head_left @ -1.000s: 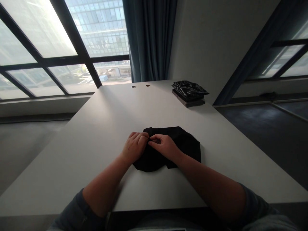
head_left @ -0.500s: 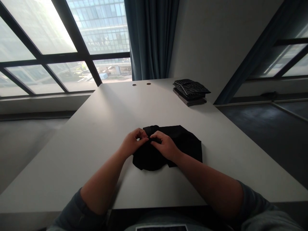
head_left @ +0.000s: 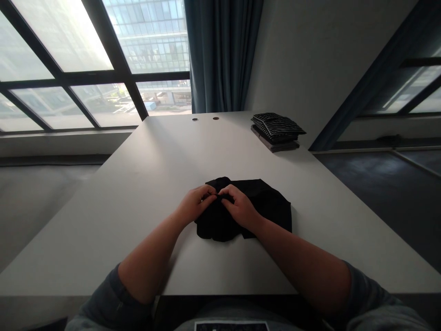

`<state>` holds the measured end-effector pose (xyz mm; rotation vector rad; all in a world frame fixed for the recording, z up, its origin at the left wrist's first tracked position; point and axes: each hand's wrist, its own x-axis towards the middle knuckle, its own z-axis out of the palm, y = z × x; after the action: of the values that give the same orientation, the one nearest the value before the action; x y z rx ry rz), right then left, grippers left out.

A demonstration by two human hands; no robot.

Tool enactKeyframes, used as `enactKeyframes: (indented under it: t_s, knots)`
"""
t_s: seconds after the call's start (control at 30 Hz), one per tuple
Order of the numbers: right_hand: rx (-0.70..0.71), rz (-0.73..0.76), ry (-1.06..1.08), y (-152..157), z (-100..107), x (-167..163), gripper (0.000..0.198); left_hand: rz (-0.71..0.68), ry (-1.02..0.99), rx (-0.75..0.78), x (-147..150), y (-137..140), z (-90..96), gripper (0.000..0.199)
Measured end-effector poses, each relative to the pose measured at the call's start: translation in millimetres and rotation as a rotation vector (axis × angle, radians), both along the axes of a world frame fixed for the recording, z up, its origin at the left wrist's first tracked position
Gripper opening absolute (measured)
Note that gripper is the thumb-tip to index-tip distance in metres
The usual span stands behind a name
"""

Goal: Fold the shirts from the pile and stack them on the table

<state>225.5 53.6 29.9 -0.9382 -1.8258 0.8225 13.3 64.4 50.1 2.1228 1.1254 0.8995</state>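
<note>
A black garment lies partly folded on the white table in front of me; its exact kind is hard to make out. Over its left part, my left hand pinches the dark fabric between thumb and fingers. Right beside it, my right hand also pinches the fabric, the two sets of fingertips almost touching. What the fingertips hold exactly is too dark to see. The garment's right part lies flat, and its left part looks bunched and rounded.
A stack of folded clothes, with a black-and-white striped piece on top, lies at the table's far right. Two round cable holes sit near the far edge of the white table. A blue curtain and windows stand behind.
My hands have stayed pinched at the garment, fingertips now slightly closer together. The garment's lower left edge has drawn in a little. The whole view has shifted slightly.
</note>
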Motion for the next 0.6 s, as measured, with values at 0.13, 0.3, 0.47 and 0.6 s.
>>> enactKeyframes:
  t_s: [0.13,0.3,0.47,0.6]
  knots:
    - [0.093,-0.004,-0.031,-1.5,0.9,-1.1,0.018,-0.021,0.019,-0.067,-5.5,3.8,-3.2,0.014]
    - [0.059,-0.016,-0.037,2.3,2.0,1.7,0.014,-0.022,-0.150,-0.183,-7.7,7.4,-7.0,0.016]
    - [-0.012,0.003,-0.026,4.6,4.4,5.4,0.012,0.008,-0.092,-0.118,-6.2,6.7,-6.8,0.013]
    - [-0.012,-0.013,-0.052,3.9,4.8,5.1,0.008,0.007,-0.053,-0.048,-6.6,6.1,-7.3,0.010]
